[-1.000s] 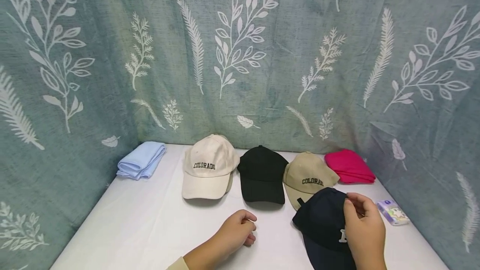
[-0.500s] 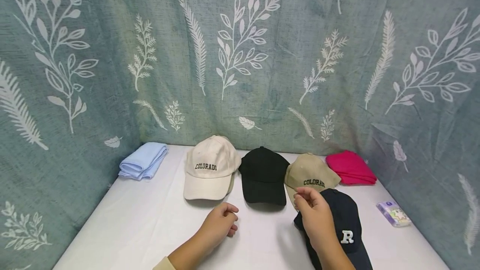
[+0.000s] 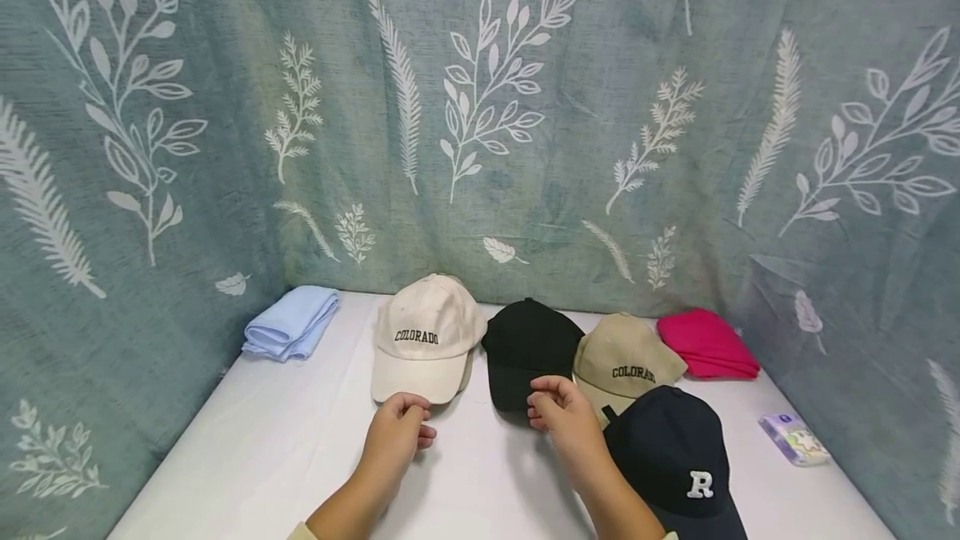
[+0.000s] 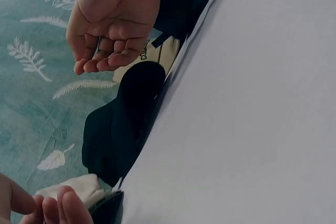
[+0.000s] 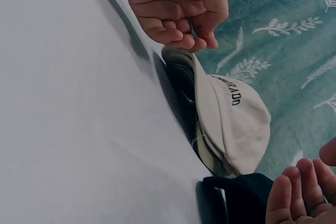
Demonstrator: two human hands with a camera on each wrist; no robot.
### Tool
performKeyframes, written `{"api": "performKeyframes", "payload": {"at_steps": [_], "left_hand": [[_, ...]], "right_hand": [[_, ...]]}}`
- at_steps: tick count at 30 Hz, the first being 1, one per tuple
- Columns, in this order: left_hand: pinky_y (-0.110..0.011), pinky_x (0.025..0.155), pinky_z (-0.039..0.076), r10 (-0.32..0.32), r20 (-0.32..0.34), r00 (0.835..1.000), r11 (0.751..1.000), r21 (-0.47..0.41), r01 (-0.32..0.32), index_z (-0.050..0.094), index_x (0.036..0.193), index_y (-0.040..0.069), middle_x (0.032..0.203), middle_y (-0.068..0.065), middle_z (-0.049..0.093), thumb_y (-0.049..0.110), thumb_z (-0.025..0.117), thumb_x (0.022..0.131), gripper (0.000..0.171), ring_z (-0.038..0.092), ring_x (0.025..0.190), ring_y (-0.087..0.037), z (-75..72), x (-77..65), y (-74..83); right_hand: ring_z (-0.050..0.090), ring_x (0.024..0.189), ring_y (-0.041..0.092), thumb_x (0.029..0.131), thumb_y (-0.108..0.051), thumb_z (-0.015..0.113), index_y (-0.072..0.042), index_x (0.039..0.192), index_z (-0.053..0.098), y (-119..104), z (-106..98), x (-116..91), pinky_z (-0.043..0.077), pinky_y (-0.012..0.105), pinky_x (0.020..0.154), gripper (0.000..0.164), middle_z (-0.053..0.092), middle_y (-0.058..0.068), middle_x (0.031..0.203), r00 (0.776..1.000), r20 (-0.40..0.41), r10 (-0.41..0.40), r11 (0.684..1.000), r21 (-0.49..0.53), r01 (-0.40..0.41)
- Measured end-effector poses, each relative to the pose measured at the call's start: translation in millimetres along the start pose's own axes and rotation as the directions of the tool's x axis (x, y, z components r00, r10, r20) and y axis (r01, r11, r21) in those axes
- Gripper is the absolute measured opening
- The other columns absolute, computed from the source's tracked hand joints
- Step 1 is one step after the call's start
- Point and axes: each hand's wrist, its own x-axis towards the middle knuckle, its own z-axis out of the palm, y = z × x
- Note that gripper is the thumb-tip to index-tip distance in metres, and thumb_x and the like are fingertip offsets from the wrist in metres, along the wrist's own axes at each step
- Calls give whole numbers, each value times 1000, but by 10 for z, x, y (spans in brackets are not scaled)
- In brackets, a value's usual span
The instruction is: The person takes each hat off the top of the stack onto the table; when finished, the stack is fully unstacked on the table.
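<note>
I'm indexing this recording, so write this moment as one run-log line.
left hand: at cream cap, contact unclear | right hand: near black cap, holding nothing | navy cap: in front of tan cap

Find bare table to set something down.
Widest: left, between blue cloth and left hand. Smaller: between left hand and right hand; between navy cap and pack. Crowded: from white cap past black cap and tan cap to red cloth.

The cream cap (image 3: 427, 315) reads "COLORADO", tan cap (image 3: 621, 348) "COLORAD…", navy cap (image 3: 667, 448) "R".
</note>
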Motion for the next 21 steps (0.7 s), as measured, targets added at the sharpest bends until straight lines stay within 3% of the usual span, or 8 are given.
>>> {"api": "performKeyframes", "payload": {"at_steps": [4,12,16,21], "left_hand": [[-28,65,60,16,-70,997,999,40,-13,64,113,-3,104,-17,64,8,49,99,23,65,76,-19,-122,38,-16],[-26,66,59,-6,-142,990,995,94,19,64,113,-5,103,-17,64,13,49,101,26,66,77,-18,-394,166,-7],[-26,65,58,-29,-183,983,995,92,47,62,115,-6,102,-18,63,14,48,100,28,66,76,-17,-513,222,-16],[-31,73,64,-102,-164,981,994,19,106,51,132,-7,118,-25,55,15,44,101,39,66,85,-21,-603,275,-17]], "right_hand": [[63,85,20,100,-5,57,2,122,60,38,128,50,57,27,73,23,66,10,98,1000,21,-2,1000,9,2],[63,84,22,98,-4,60,1,119,63,10,326,81,58,27,75,21,65,13,97,997,33,-67,996,-62,69],[61,84,19,98,-7,63,-3,118,65,-6,408,93,55,25,73,20,64,10,97,992,61,-110,979,-164,118],[58,86,15,98,-14,63,-11,116,68,-16,515,109,51,23,71,19,64,4,99,985,93,-142,939,-303,164]]}}
